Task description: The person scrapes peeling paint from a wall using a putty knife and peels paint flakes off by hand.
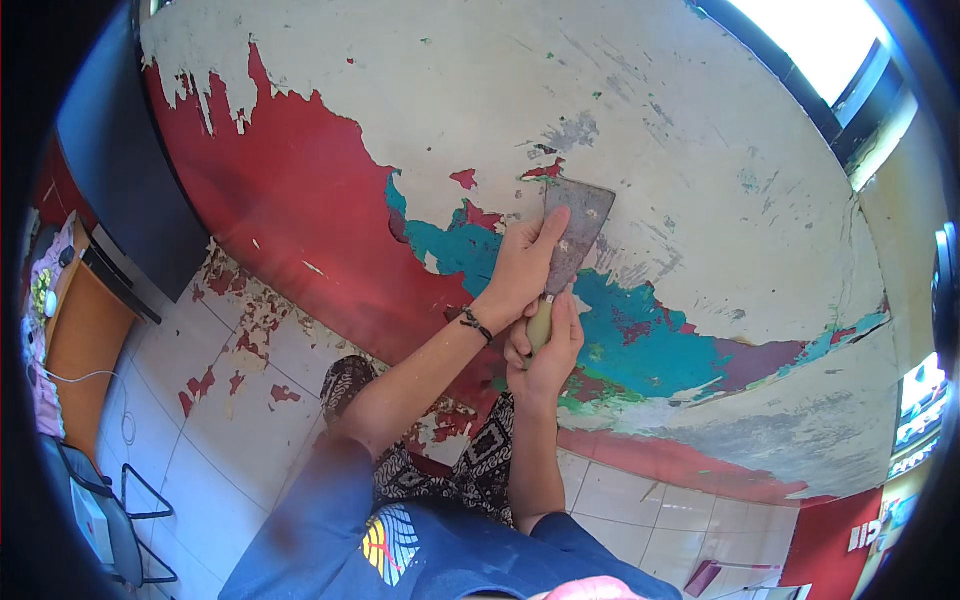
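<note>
A wide-bladed paint scraper [589, 214] with a pale yellow-green handle rests its blade edge against the wall [465, 97], beside a small exposed red patch [546, 171]. My right hand [553, 346] is wrapped around the handle. My left hand [521, 259], with a dark braided bracelet [476, 325] at the wrist, grips the blade's side, thumb flat on its face. Its other fingers are mostly hidden. Off-white paint has come away in ragged areas, exposing red paint [300, 180] to the left and teal paint [645, 337] below and right of my hands.
Paint flakes [251, 330] litter the white floor tiles [240, 427] along the wall's foot. On the left are a dark door panel [124, 157], a wooden desk [94, 337] and a chair [94, 510]. A window [810, 45] is upper right. A pink dustpan-like object [703, 577] lies lower right.
</note>
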Demonstrator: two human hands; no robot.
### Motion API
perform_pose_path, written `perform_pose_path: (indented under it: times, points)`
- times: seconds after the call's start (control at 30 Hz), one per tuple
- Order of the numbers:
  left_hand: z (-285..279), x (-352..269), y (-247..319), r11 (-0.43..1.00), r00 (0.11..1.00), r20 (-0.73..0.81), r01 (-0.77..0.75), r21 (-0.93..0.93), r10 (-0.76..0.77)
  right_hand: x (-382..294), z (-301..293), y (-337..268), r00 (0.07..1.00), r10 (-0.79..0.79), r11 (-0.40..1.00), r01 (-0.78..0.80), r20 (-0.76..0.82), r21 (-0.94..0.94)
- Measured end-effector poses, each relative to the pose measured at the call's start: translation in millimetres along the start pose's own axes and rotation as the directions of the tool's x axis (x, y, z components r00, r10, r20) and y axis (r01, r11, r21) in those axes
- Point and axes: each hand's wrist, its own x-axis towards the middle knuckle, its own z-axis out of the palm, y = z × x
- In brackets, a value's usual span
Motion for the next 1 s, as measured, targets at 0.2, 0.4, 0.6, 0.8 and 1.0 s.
perform_pose_path:
  times: [0.2,0.4,0.6,0.8,1.0]
  points:
    - [-1.1,-4.5,-15.4,0.998,0.998,-0.04,-0.045,0.046,0.047,-10.4,-2.3,4.3,0.998,0.018,1.0,-0.019,-0.059,-0.013]
    - [-7.0,-2.1,-10.0,0.999,0.999,0.003,0.034,0.031,-0.034,-8.8,0.4,5.2,1.0,0.01,0.994,-0.01,0.003,0.109]
    - [-6.0,1.5,-12.7,0.998,0.998,-0.02,-0.051,0.035,0.052,-6.8,3.4,3.9,1.0,0.023,0.992,-0.021,-0.016,0.123]
    - [-1.8,11.0,-1.0,0.975,0.99,-0.044,-0.124,0.184,0.134,2.6,10.2,-3.5,0.999,-0.037,0.999,0.037,0.007,-0.011]
    - [8.8,11.2,1.7,0.984,0.994,-0.008,-0.104,0.144,0.107,-0.9,8.8,-13.4,0.998,-0.04,0.999,0.038,-0.05,-0.034]
